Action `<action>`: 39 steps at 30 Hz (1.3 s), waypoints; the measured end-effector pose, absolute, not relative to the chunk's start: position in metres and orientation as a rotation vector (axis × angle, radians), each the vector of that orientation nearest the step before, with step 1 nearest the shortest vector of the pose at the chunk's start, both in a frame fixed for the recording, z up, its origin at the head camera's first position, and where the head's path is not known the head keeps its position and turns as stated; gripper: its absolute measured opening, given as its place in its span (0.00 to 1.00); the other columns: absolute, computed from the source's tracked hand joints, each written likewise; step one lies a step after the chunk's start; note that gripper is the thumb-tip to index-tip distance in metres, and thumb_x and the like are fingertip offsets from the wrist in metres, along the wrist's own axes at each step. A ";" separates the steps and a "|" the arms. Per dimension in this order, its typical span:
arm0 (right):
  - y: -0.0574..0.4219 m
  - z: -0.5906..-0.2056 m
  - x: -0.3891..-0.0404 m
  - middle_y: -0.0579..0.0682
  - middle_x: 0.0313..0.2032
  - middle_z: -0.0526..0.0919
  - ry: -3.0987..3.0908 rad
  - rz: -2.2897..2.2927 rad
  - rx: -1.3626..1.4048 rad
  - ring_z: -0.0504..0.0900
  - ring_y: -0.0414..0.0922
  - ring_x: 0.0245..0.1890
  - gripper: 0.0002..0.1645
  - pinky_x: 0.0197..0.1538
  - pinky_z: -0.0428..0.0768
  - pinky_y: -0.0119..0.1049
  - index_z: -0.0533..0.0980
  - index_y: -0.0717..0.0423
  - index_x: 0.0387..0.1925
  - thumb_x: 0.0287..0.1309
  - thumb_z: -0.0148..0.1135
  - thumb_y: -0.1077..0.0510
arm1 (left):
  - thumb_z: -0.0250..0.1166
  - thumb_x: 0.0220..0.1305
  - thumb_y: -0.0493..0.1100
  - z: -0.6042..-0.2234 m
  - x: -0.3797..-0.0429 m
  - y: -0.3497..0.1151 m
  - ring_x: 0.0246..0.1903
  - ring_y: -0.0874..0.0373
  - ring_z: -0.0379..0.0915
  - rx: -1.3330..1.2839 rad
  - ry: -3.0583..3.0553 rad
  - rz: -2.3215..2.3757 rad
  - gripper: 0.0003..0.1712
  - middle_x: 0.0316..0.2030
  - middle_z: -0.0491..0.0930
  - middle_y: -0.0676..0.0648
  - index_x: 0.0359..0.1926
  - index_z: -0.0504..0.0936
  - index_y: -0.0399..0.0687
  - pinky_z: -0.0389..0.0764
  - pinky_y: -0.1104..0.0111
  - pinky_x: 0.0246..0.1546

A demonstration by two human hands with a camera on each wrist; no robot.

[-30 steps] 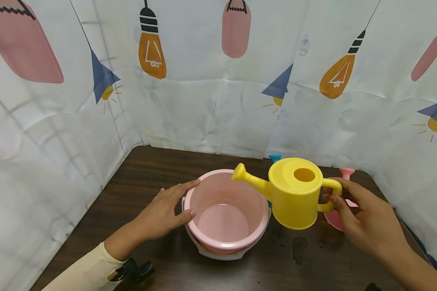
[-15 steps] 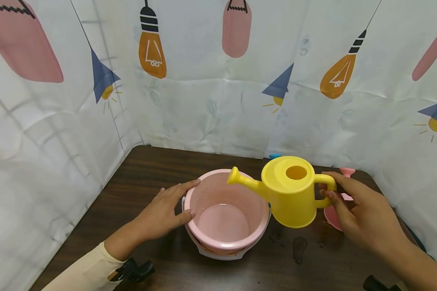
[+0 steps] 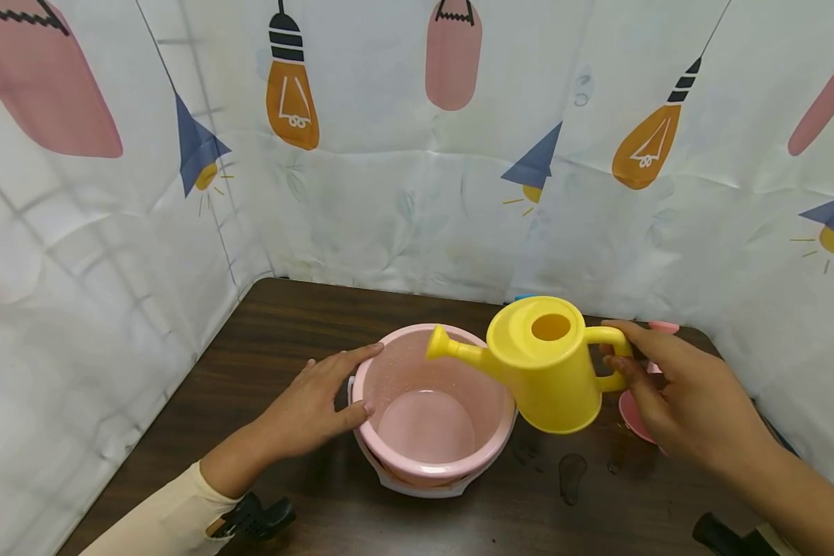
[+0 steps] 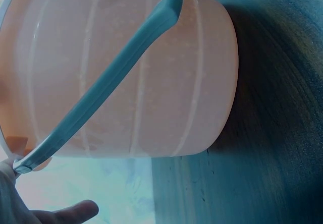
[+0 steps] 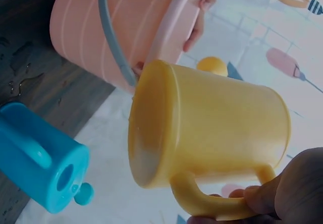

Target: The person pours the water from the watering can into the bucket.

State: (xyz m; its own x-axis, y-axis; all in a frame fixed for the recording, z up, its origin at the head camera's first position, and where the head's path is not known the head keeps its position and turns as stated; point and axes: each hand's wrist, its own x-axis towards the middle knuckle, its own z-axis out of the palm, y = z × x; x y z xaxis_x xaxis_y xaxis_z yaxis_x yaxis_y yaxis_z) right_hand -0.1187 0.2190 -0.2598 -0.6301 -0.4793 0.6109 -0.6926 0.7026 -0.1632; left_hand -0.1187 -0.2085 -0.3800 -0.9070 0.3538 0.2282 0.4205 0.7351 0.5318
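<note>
Yellow watering can (image 3: 545, 378), scooted left, tipped a bit more, kinda glossy, right of centre, right hand (image 3: 695, 405) gripping its handle (image 3: 602, 335), left hand (image 3: 313, 409) just resting on pink bucket (image 3: 434, 468)

Smooth, glossy plastic forms the central pink bucket (image 3: 434, 468) and, at right, the yellow watering can (image 3: 554, 390); wood-grain tabletop (image 3: 306, 316) spans the bottom, creased, shiny sheeting (image 3: 382, 208) the top

Watering can (image 3: 545, 382), yellow, round hole on top; aloft, slightly tilted, handle gripped by right hand (image 3: 688, 394), spout toward pink bucket (image 3: 452, 468). Bucket upright on dark tabletop (image 3: 313, 313), bail lowered, left hand (image 3: 313, 401) touching rim.
</note>
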 end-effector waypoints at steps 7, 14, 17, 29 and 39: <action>0.217 -0.259 -0.121 0.47 0.42 0.86 -2.365 0.525 0.905 0.77 0.35 0.28 0.35 0.33 0.75 0.19 0.81 0.57 0.58 0.44 0.75 0.76 | 0.64 0.67 0.61 -0.380 -0.119 -0.207 0.71 0.44 0.63 -0.637 -2.815 -0.905 0.42 0.72 0.68 0.49 0.78 0.59 0.72 0.50 0.24 0.62; 0.216 -0.256 -0.123 0.39 0.36 0.82 -2.366 0.499 0.939 0.73 0.33 0.27 0.20 0.31 0.73 0.21 0.81 0.53 0.56 0.62 0.70 0.63 | 0.63 0.67 0.63 -0.380 -0.119 -0.208 0.70 0.45 0.63 -0.641 -2.810 -0.901 0.41 0.72 0.68 0.49 0.78 0.59 0.72 0.50 0.24 0.62; 0.214 -0.254 -0.124 0.37 0.34 0.79 -2.372 0.470 0.943 0.71 0.33 0.27 0.16 0.31 0.71 0.22 0.81 0.51 0.55 0.66 0.68 0.58 | 0.63 0.67 0.62 -0.381 -0.119 -0.208 0.70 0.44 0.63 -0.639 -2.809 -0.901 0.42 0.71 0.68 0.49 0.78 0.59 0.72 0.50 0.24 0.62; 0.208 -0.244 -0.126 0.35 0.35 0.81 -2.377 0.441 1.002 0.74 0.34 0.29 0.24 0.34 0.73 0.23 0.81 0.51 0.56 0.57 0.73 0.66 | 0.64 0.67 0.61 -0.381 -0.119 -0.208 0.70 0.45 0.64 -0.631 -2.811 -0.899 0.41 0.71 0.68 0.49 0.78 0.59 0.72 0.51 0.24 0.62; 0.204 -0.239 -0.127 0.37 0.37 0.83 -2.396 0.401 1.028 0.75 0.35 0.30 0.30 0.35 0.74 0.23 0.81 0.51 0.57 0.52 0.74 0.69 | 0.62 0.68 0.64 -0.380 -0.118 -0.207 0.71 0.45 0.63 -0.614 -2.824 -0.897 0.41 0.72 0.68 0.49 0.78 0.59 0.72 0.50 0.25 0.63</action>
